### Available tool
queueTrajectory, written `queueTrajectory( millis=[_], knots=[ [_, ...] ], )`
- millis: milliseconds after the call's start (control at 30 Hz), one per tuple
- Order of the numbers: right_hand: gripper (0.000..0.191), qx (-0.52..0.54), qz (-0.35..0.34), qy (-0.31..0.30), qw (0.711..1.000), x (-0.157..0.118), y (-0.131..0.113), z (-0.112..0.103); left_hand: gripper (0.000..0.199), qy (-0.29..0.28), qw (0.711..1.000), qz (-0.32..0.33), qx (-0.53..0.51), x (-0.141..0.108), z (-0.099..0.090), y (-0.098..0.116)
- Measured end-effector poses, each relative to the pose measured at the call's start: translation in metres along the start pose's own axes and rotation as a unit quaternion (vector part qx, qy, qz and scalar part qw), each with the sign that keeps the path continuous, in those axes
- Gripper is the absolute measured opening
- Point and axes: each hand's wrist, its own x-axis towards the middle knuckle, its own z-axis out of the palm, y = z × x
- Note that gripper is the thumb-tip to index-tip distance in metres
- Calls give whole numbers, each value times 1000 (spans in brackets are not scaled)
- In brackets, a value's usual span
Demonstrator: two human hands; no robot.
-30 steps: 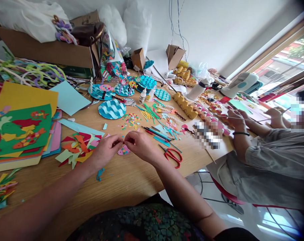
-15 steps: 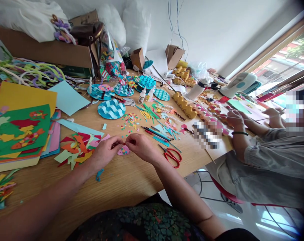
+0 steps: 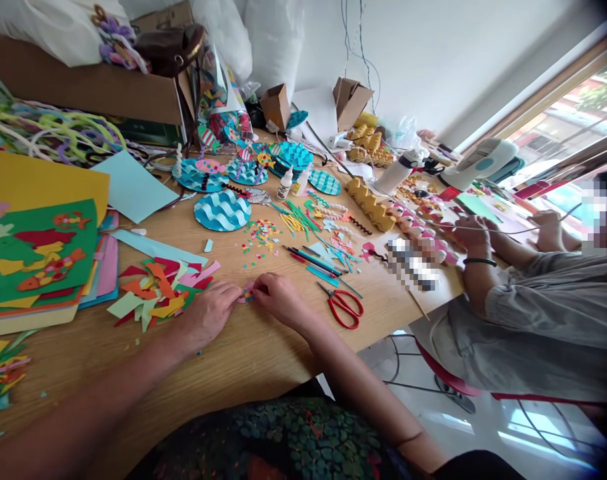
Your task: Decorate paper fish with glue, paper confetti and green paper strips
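A small pink paper fish point(image 3: 245, 294) with coloured dots lies on the wooden table, partly covered by my fingertips. At its left edge, my left hand point(image 3: 214, 308) rests low with its fingers together, gripping the fish. The fingers of my right hand point(image 3: 279, 298) are pinched together over its right side; whatever is between them is too small or hidden to make out. Just beyond the hands lie loose paper dots point(image 3: 261, 237). Coloured paper scraps point(image 3: 158, 293) are heaped beside my left hand, and red-handled scissors point(image 3: 344, 308) lie right of my right hand.
Pencils point(image 3: 313, 260), glue bottles point(image 3: 284, 185) and a blue wavy disc point(image 3: 222, 212) stand or lie farther back. Paper sheets point(image 3: 38, 240) are stacked at left. Egg-carton strips point(image 3: 371, 205) run along the right. A co-worker's hands point(image 3: 471, 233) hold a thin strand at far right.
Both hands have lowered slightly to the fish, and my left hand has flattened toward the table. A blue scrap below my left wrist is mostly out of sight. The view has shifted slightly.
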Motion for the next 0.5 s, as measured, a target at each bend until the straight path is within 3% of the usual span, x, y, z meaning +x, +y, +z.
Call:
queueTrajectory(
  millis=[500],
  knots=[
    [16,-50,22,-7,998,0,-3,1,23,1,1000,8,6,-4,2,-1]
  ],
)
